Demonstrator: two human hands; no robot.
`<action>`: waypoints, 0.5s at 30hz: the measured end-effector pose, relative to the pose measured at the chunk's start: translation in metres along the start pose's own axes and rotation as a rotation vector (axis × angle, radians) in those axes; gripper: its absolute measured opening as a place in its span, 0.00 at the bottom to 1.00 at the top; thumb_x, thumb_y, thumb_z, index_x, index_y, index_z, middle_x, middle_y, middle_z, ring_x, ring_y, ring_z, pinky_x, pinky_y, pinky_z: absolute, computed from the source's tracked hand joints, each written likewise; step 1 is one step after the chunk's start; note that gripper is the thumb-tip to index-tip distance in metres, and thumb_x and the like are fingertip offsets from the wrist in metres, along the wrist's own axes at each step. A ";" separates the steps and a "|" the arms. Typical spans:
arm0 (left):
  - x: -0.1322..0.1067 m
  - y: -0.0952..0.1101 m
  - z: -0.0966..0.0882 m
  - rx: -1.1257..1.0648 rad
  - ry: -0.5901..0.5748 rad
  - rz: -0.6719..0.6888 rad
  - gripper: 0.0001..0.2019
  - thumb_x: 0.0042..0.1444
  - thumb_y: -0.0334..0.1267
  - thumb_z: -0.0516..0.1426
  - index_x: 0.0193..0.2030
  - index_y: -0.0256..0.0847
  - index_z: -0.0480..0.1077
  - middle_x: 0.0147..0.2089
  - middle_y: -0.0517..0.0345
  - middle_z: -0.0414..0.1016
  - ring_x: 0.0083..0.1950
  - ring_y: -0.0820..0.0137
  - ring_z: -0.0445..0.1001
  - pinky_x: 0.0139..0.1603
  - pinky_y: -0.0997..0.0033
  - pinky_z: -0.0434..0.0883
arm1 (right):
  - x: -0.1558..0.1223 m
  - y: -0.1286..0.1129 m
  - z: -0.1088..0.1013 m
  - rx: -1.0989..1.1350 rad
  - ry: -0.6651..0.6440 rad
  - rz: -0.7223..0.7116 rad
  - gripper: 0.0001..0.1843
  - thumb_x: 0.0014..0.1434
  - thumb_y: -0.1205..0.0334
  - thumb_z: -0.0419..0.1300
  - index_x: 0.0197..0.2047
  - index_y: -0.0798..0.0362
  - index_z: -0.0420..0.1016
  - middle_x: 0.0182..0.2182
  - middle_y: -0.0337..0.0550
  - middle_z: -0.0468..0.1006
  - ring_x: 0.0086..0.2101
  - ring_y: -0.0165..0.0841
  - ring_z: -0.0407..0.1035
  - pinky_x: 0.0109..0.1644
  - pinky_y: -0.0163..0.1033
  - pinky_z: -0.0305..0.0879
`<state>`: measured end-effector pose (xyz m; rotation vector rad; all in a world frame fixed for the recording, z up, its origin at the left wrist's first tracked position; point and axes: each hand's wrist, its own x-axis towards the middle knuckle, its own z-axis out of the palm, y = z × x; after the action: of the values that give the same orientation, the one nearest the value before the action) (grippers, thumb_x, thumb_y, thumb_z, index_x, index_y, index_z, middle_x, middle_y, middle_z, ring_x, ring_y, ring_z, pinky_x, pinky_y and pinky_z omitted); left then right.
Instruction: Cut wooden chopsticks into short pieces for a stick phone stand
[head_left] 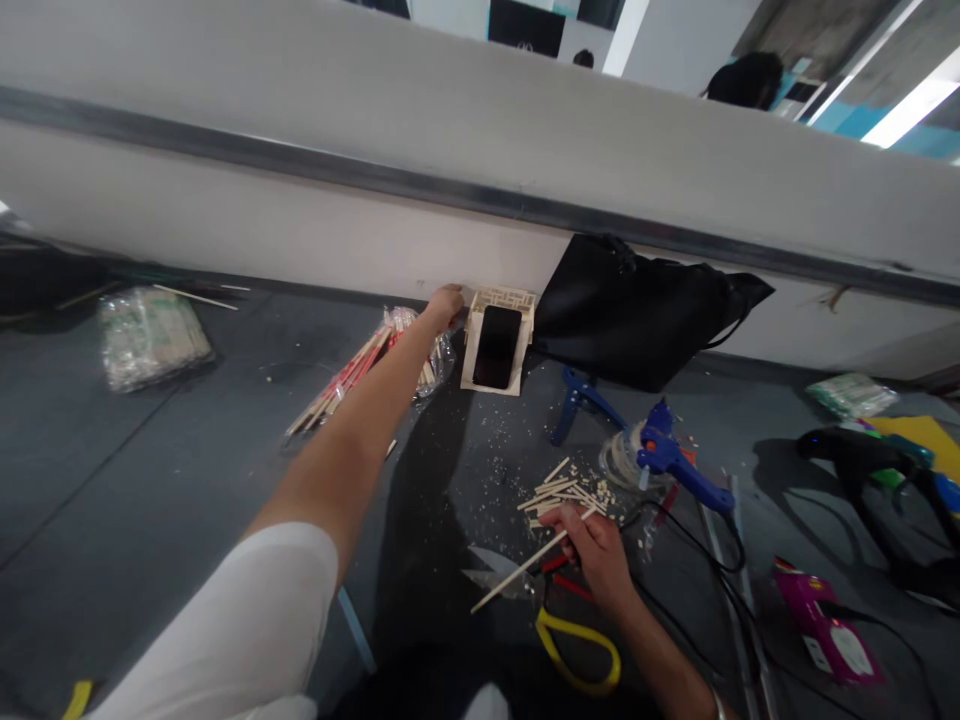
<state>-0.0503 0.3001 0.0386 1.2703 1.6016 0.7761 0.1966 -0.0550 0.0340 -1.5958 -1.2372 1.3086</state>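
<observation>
My right hand [589, 548] is closed on a thin wooden chopstick [517, 577], which slants down to the left. Just beyond it lies a pile of short cut sticks [559, 492] with crumbs around. My left arm reaches far forward; my left hand [448, 303] is by the wall with its fingers curled, and what they hold, if anything, is hidden. Close on its right stands a small box-like stand made of sticks [504, 298], with a black phone [498, 346] leaning on its pale board [469, 372]. Bagged chopsticks [352, 372] lie under and beside my left forearm.
A blue glue gun [667, 452] rests by a roll of clear tape [619, 458], with a blue-handled tool [581, 398] behind. Yellow-handled scissors [611, 665] lie near me. A black bag [637, 310] leans on the wall. Cables cross toward a purple box [829, 625].
</observation>
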 end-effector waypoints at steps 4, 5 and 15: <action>-0.016 0.007 0.000 -0.002 0.015 0.021 0.24 0.55 0.30 0.56 0.60 0.41 0.71 0.21 0.62 0.64 0.22 0.71 0.65 0.28 0.72 0.64 | 0.001 0.001 0.001 -0.008 0.001 -0.017 0.36 0.51 0.26 0.58 0.25 0.53 0.81 0.16 0.34 0.59 0.19 0.26 0.55 0.21 0.32 0.55; -0.019 0.009 0.000 0.004 0.004 0.028 0.21 0.54 0.30 0.56 0.56 0.41 0.75 0.20 0.62 0.64 0.22 0.71 0.66 0.28 0.73 0.64 | 0.001 0.001 0.001 -0.007 0.001 -0.017 0.36 0.51 0.26 0.58 0.25 0.53 0.81 0.16 0.34 0.59 0.19 0.26 0.55 0.21 0.32 0.54; -0.026 0.013 0.001 0.035 -0.008 0.095 0.18 0.58 0.30 0.53 0.51 0.37 0.78 0.23 0.59 0.68 0.22 0.74 0.65 0.26 0.76 0.62 | 0.002 0.004 0.000 -0.005 -0.004 -0.004 0.39 0.50 0.22 0.56 0.26 0.53 0.81 0.16 0.34 0.59 0.18 0.26 0.53 0.19 0.31 0.52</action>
<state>-0.0429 0.2783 0.0565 1.3812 1.5639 0.8035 0.1975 -0.0546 0.0293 -1.5939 -1.2462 1.3081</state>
